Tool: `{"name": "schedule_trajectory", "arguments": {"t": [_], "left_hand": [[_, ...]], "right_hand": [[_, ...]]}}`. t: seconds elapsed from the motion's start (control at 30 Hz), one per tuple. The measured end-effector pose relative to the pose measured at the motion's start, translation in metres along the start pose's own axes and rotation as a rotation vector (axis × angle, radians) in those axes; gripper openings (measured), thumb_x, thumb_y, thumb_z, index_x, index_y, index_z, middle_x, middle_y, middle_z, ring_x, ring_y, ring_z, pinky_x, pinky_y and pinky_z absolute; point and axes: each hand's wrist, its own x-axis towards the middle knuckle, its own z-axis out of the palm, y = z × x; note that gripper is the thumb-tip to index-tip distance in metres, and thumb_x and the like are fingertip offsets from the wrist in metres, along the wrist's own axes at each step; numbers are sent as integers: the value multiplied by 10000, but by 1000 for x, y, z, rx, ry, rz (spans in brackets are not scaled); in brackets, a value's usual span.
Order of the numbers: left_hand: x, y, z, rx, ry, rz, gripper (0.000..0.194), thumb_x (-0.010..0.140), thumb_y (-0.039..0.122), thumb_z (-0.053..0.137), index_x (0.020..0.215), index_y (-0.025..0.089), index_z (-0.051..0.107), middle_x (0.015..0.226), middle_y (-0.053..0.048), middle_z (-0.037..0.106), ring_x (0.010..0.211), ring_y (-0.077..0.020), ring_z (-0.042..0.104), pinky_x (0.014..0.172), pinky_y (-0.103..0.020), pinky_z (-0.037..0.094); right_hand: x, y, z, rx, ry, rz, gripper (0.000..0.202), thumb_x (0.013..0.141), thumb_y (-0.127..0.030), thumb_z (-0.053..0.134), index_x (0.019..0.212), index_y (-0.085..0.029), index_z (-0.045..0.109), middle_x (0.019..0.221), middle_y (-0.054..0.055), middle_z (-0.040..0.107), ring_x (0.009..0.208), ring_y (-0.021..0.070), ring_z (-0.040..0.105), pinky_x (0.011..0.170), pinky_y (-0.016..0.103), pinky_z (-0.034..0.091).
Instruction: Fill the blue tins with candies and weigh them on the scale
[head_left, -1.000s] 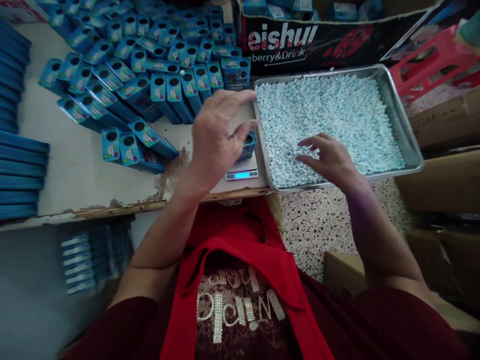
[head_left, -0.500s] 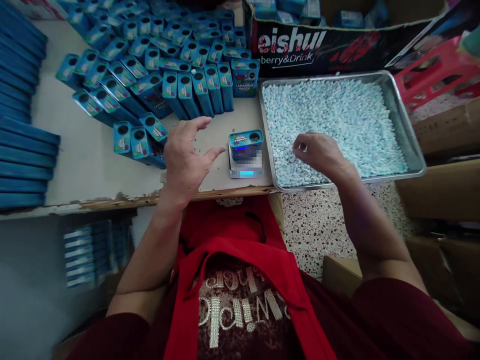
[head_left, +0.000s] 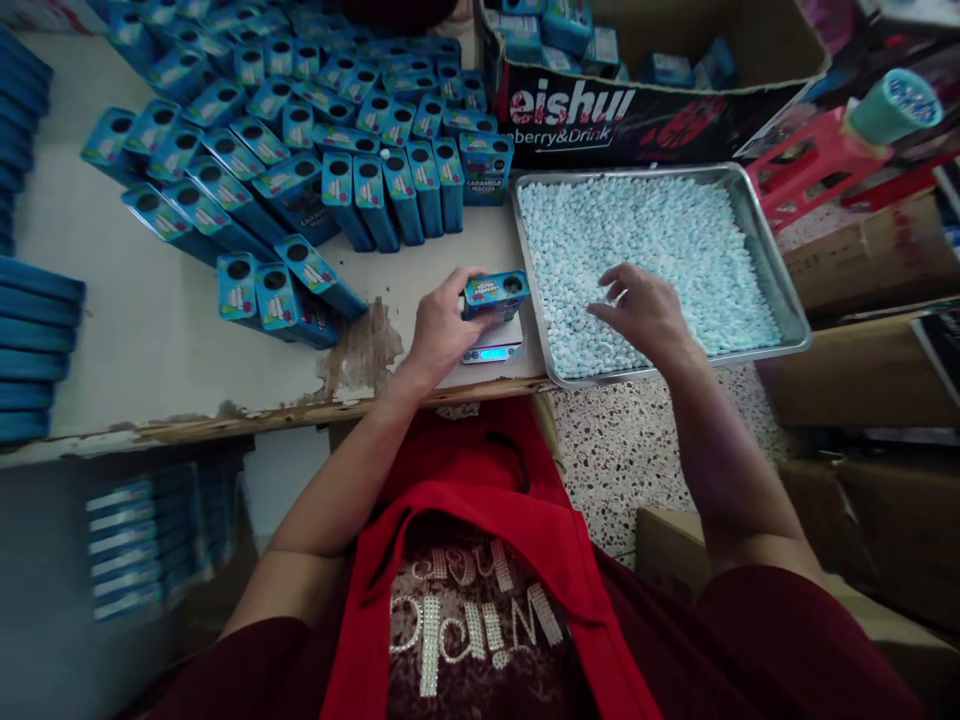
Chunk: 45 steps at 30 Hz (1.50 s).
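My left hand (head_left: 439, 325) is closed round the left end of a small blue tin (head_left: 496, 292) with a dark round hole in its top. That tin is upright at a small digital scale (head_left: 491, 354) whose display glows blue; whether it still rests on the scale I cannot tell. Over a metal tray (head_left: 776, 255) full of pale blue candies (head_left: 645, 215), my right hand (head_left: 649, 312) hovers low. Its thumb and fingers are apart, and I see nothing held between them.
Many blue tins (head_left: 296, 125) stand in rows at the back left, with stacked blue tins (head_left: 37, 320) at the far left. An open cardboard box (head_left: 637, 110) holds more tins behind the tray. A red stool (head_left: 810, 170) bears a turquoise container (head_left: 896, 105).
My left hand has moved right from beside the scale and taken hold of the tin there. My right hand's fingers have spread over the candies. The view has shifted slightly.
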Motion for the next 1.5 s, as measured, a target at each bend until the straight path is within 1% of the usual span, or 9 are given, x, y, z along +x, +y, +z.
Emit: {"name": "schedule_trajectory", "arguments": {"t": [0.27, 0.47, 0.63, 0.77, 0.87, 0.97, 1.2, 1.37, 1.5], "left_hand": [[19, 33, 10, 243, 49, 455, 288, 1072, 221, 717, 1252, 376, 880, 1313, -59, 854, 1368, -357, 743, 1436, -671, 423], [24, 24, 21, 244, 60, 410, 414, 1050, 173, 666, 1366, 348, 866, 1286, -98, 836, 1202, -362, 729, 1196, -593, 570], [23, 18, 30, 107, 82, 269, 241, 1074, 365, 779, 1302, 302, 827, 1229, -90, 827, 1188, -342, 752, 1114, -552, 617], [19, 25, 10, -251, 66, -12, 515, 1032, 662, 846, 1340, 278, 694, 1206, -40, 816, 1110, -263, 813, 964, -468, 676], [14, 27, -45, -322, 68, -83, 519, 1035, 672, 818, 1353, 296, 655, 1143, -5, 809, 1011, -221, 824, 902, -435, 701], [19, 22, -140, -147, 195, -31, 513, 968, 597, 922, 1350, 327, 712, 1212, -14, 809, 1100, -249, 815, 997, -471, 721], [101, -48, -381, 428, 481, -126, 724, 649, 218, 1210, 1226, 197, 774, 1293, 9, 816, 1241, -264, 713, 1325, -596, 587], [132, -113, -456, 363, 291, -462, 453, 865, 369, 1112, 1024, 207, 720, 931, 131, 734, 924, -97, 580, 1229, -359, 593], [110, -147, -481, 391, 171, -557, 366, 888, 462, 1069, 924, 228, 790, 781, 134, 735, 846, -115, 600, 1120, -311, 629]], "right_hand": [[-8, -65, 38, 1329, -350, 333, 555, 1048, -835, 738, 1013, -291, 635, 1053, 121, 827, 1128, 304, 831, 1053, 485, 725], [-12, -71, 32, 1583, -340, 410, 234, 1073, -480, 790, 1003, -267, 721, 1172, 133, 867, 1294, 299, 813, 1224, 465, 688], [-7, -55, 36, 1453, -308, 319, 174, 948, -204, 785, 1121, -197, 809, 1288, 152, 866, 1249, 261, 837, 1282, 424, 648], [2, -42, 24, 532, -24, 75, 385, 1098, -301, 650, 1428, -190, 812, 1461, 227, 801, 1373, 398, 793, 1221, 637, 656], [18, -40, 23, 172, 162, -108, 533, 1032, -288, 745, 1559, -212, 778, 1728, 271, 622, 1624, 547, 580, 1254, 795, 559], [39, -67, 40, 264, 111, -313, 464, 1020, -353, 771, 1469, -245, 809, 1593, 224, 695, 1369, 450, 752, 1082, 652, 687], [79, -233, 81, 14, -185, -918, 602, 1103, -107, 547, 1638, -290, 753, 1439, 148, 742, 1146, 296, 769, 890, 405, 588], [111, -309, 97, -418, -350, -1080, 543, 1083, -5, 542, 1442, -258, 860, 1326, 147, 800, 1088, 290, 784, 673, 375, 349], [121, -311, 91, -535, -355, -1089, 326, 1083, -48, 641, 1126, -239, 902, 1179, 118, 852, 1062, 306, 798, 688, 377, 283]]}}
